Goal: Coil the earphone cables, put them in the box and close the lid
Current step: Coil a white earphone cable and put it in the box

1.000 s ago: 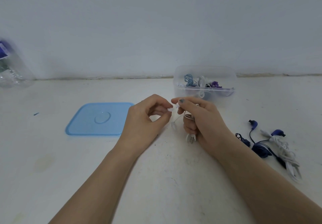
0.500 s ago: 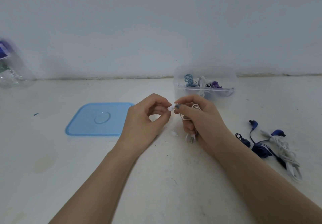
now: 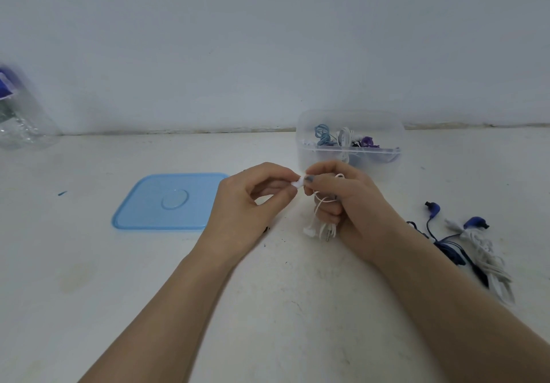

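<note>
A coiled white earphone cable point(image 3: 323, 204) is gripped in the curled right hand point(image 3: 351, 201) just in front of the clear plastic box point(image 3: 306, 156), while its white earbud end point(image 3: 298, 182) is pinched by the left hand point(image 3: 253, 201), the two hands meeting at that end. If the pinch is loosened before the end is secured, the coil could spring apart, and the plug and earbud dangling below the right hand could snag. No brand, label or writing can be read on the box, the blue lid point(image 3: 166, 201) or the earphones.

Bare forearms, no sleeves; right hand point(image 3: 351, 204) thumbnail painted (dark grey-blue polish).
</note>
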Demonstrator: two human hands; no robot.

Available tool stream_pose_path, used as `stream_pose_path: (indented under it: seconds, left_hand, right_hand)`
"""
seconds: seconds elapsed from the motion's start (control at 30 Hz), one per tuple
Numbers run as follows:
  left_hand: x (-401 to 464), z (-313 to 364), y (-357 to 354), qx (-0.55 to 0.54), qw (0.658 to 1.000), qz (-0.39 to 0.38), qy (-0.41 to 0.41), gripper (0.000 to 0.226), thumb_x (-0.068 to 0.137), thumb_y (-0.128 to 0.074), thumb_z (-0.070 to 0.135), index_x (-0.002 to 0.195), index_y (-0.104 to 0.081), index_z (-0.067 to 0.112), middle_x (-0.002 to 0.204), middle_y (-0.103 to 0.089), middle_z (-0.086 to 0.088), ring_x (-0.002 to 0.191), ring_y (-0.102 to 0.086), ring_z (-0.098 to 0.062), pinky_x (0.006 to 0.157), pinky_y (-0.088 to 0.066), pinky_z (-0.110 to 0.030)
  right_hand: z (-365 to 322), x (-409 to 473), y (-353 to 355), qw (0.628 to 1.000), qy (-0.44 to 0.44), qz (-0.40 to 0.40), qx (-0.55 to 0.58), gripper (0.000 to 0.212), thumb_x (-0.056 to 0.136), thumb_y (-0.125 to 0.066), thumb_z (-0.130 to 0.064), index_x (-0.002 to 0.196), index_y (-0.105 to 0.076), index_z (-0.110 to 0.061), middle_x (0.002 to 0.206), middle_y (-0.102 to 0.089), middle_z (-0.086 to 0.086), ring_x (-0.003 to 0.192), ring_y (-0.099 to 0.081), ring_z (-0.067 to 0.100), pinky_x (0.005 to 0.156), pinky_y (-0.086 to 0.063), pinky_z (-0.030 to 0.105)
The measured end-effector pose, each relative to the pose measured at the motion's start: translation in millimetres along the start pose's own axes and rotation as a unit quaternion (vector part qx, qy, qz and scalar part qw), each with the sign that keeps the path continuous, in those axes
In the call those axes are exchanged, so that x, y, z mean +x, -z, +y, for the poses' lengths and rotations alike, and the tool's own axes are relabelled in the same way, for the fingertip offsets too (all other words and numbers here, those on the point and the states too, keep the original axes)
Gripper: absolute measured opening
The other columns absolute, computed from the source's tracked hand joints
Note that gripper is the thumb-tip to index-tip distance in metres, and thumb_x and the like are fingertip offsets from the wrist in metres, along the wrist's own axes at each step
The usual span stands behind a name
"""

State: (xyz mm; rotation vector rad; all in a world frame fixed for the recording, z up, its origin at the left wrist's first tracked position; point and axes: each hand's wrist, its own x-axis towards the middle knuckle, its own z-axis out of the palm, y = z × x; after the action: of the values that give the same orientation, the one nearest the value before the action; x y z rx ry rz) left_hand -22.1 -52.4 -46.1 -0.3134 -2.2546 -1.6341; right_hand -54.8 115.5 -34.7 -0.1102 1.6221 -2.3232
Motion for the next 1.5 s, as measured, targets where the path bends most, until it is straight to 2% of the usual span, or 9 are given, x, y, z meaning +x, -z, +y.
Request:
stream_pose_path:
  seconds: [0.2,0.5,0.6,0.83,1.0,1.17,1.27,1.37,1.5]
  left_hand:
    - [0,1,2,-0.029,0.999,-0.015,0.007,0.010,0.088,-0.075,0.000,0.095,-0.075,0.007,0.089,-0.077,-0.001,0.085,-0.074,-0.016,0.083,-0.054,-0.021]
    - [1,10,4,-0.085,0.994,-0.060,0.027,0.016,0.086,-0.072,-0.008,0.093,-0.071,0.006,0.079,-0.072,0.006,0.075,-0.066,-0.008,0.073,-0.049,-0.015]
    - [0,11,5,-0.107,0.992,-0.046,0.045,0.017,0.088,-0.073,-0.003,0.101,-0.068,0.007,0.091,-0.075,-0.002,0.084,-0.068,-0.015,0.080,-0.052,-0.019]
    - [-8,14,1,0.082,0.993,-0.088,-0.016,0.021,0.083,-0.075,0.033,0.094,-0.065,0.019,0.091,-0.069,0.008,0.086,-0.063,-0.012,0.082,-0.051,-0.027]
    - [-9,17,-3,0.133,0.984,-0.110,-0.051,0.014,0.087,-0.076,0.012,0.096,-0.065,0.017,0.090,-0.069,0.010,0.088,-0.065,-0.013,0.080,-0.047,-0.018]
    - [-9,18,-2,0.122,0.984,-0.123,-0.026,0.006,0.096,-0.066,0.015,0.099,-0.065,0.020,0.094,-0.069,0.013,0.095,-0.065,-0.010,0.085,-0.046,-0.019]
    - [-8,20,0,0.109,0.985,-0.130,-0.003,0.018,0.102,-0.053,0.007,0.100,-0.065,0.020,0.095,-0.071,0.012,0.097,-0.066,-0.007,0.084,-0.047,-0.020]
    - [-8,19,0,0.102,0.988,-0.114,0.004,0.018,0.096,-0.058,0.001,0.099,-0.064,0.018,0.091,-0.070,0.011,0.093,-0.066,-0.008,0.082,-0.049,-0.018]
    - [-7,15,2,0.100,0.993,-0.063,0.015,0.013,0.096,-0.062,0.009,0.096,-0.060,0.021,0.087,-0.067,0.006,0.087,-0.065,-0.014,0.081,-0.052,-0.037]
  right_hand:
    - [-4,0,5,0.999,-0.022,-0.045,0.017,0.014,0.088,-0.058,0.006,0.080,-0.058,-0.006,0.065,-0.057,0.008,0.041,-0.025,0.008,0.038,-0.022,0.020]
    - [-5,-3,8,0.993,-0.049,-0.094,0.051,0.013,0.090,-0.053,0.005,0.081,-0.055,-0.004,0.067,-0.055,0.009,0.038,-0.027,0.005,0.037,-0.024,0.018]
    - [-5,-3,7,0.992,-0.058,-0.082,0.077,0.013,0.091,-0.054,0.003,0.082,-0.057,-0.006,0.070,-0.056,0.008,0.039,-0.027,0.004,0.038,-0.025,0.017]
    - [0,4,5,0.981,-0.060,-0.028,0.181,0.020,0.095,-0.050,0.004,0.104,-0.060,-0.010,0.073,-0.053,0.008,0.042,-0.035,0.006,0.040,-0.031,0.017]
    - [0,5,5,0.981,-0.038,-0.026,0.188,0.023,0.095,-0.048,0.006,0.101,-0.063,-0.010,0.074,-0.051,0.007,0.045,-0.043,0.007,0.042,-0.037,0.018]
    - [-2,4,5,0.980,-0.037,-0.034,0.193,0.021,0.095,-0.048,0.006,0.098,-0.062,-0.009,0.074,-0.050,0.007,0.046,-0.046,0.007,0.043,-0.037,0.018]
    - [-3,3,5,0.979,-0.035,-0.038,0.196,0.020,0.096,-0.047,0.006,0.099,-0.061,-0.009,0.073,-0.051,0.007,0.049,-0.050,0.008,0.046,-0.035,0.018]
    - [-4,4,6,0.979,-0.034,-0.037,0.196,0.021,0.095,-0.047,0.006,0.096,-0.062,-0.008,0.074,-0.052,0.007,0.050,-0.052,0.009,0.044,-0.034,0.017]
    - [0,4,5,0.990,-0.013,-0.017,0.137,0.020,0.093,-0.050,0.006,0.092,-0.064,-0.007,0.074,-0.054,0.008,0.051,-0.052,0.012,0.043,-0.034,0.020]
